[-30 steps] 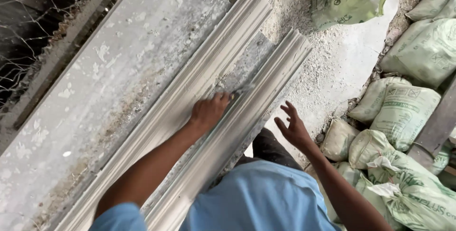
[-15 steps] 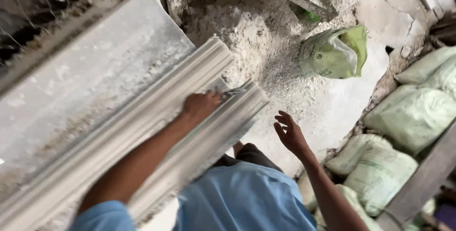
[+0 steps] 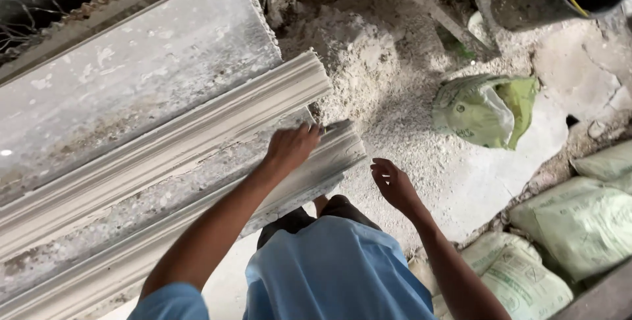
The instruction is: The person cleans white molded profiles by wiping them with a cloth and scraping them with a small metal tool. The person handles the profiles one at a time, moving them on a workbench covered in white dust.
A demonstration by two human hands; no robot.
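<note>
Two hands, left hand (image 3: 291,147) gripping scraper (image 3: 336,126) on moulding (image 3: 197,129), right hand (image 3: 392,185) beside.

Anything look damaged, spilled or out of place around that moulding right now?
Yes. Loose white powder is heaped and scattered on the floor past the end of the plaster moulding. A green sack lies slumped open there. The left hand presses a small tool near the moulding's end.

Soft, even daylight, no glare
Top-left corner behind the wire mesh (image 3: 39,4) falls dark; the pale rubble floor (image 3: 395,83) is brightest. Shadows are faint, focus mostly sharp, slight blur at the edges.
</note>
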